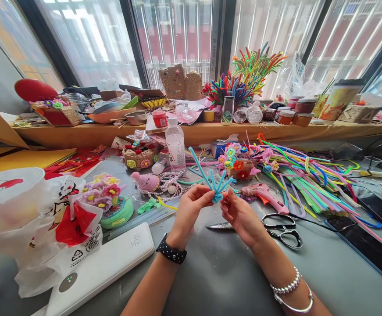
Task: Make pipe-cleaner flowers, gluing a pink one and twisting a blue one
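Observation:
Both hands meet over the grey table around a bundle of light blue pipe cleaners [217,196]. Its lower end is curled into small loops, while several straight stems fan upward, one much longer than the others. Fingertips of my left hand [194,206] pinch the bundle from the left. My right hand [241,215] grips the looped part from the right with thumb and forefinger, its other fingers curled. Scissors [283,227] lie on the table behind my right wrist, partly hidden by it. A pink glue gun [266,196] rests just beyond them.
Loose colourful pipe cleaners [312,186] spread across the right, near a dark phone [371,254]. Flower-decorated baskets [141,157] and a clear bottle [175,147] stand behind my hands. At left are a white power bank [112,267], a crocheted flower pot [118,213] and a plastic bag [69,219].

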A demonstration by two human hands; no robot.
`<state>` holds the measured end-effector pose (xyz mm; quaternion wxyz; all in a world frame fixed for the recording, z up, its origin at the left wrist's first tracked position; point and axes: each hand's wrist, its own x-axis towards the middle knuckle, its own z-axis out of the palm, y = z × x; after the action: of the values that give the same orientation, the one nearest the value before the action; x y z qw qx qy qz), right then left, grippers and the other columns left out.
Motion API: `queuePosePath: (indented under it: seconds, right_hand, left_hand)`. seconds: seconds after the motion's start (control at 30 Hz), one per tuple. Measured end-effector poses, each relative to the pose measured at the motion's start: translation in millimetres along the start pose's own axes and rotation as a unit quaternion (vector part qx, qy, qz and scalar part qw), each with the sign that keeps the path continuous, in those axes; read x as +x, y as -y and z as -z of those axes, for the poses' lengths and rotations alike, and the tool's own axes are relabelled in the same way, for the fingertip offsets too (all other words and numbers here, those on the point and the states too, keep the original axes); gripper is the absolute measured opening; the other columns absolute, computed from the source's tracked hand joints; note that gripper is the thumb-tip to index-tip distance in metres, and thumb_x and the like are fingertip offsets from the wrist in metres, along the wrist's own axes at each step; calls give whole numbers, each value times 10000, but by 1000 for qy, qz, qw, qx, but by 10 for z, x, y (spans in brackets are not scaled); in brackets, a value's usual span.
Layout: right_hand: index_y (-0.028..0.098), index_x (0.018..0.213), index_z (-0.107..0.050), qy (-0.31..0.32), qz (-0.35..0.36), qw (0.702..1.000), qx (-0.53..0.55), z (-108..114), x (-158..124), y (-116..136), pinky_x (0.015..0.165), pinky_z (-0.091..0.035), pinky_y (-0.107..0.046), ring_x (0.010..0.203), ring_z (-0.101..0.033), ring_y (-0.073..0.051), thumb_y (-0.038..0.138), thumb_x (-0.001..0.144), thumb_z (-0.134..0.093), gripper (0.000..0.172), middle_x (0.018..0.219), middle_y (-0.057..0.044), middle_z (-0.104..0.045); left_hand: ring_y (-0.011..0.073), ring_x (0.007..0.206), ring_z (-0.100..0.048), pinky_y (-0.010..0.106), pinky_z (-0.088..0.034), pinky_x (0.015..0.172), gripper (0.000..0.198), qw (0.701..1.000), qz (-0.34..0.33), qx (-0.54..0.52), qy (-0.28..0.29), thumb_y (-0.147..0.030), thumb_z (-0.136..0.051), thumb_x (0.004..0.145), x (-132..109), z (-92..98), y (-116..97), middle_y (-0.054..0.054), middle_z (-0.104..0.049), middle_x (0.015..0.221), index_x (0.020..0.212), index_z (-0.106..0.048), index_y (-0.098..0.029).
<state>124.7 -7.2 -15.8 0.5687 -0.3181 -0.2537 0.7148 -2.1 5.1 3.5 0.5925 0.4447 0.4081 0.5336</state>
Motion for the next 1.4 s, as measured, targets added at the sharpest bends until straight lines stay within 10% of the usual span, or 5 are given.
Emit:
queuePosePath:
  seconds: [0.43, 1.4]
  right_hand:
    - [183, 697, -551, -45, 150, 974, -164, -3, -8, 24, 458, -239, -213, 494, -338, -67, 312, 652, -637, 162, 542, 56, -458]
    - [180, 661, -620, -51, 116, 963, -237, 9, -18, 36, 551, -309, -239, 583, -426, -108, 356, 647, -618, 176, 642, 3, -569]
  left_hand:
    - [101, 613, -558, 239, -461, 621, 238, 996, 31, 75, 39, -329, -593, 667, -5, -28, -45, 10, -599, 712, 809, -588, -137]
    - [122, 629, -566, 246, -490, 590, 187, 997, 40, 49, 35, -271, -678, 575, 34, 84, -71, 19, -626, 671, 699, -643, -136]
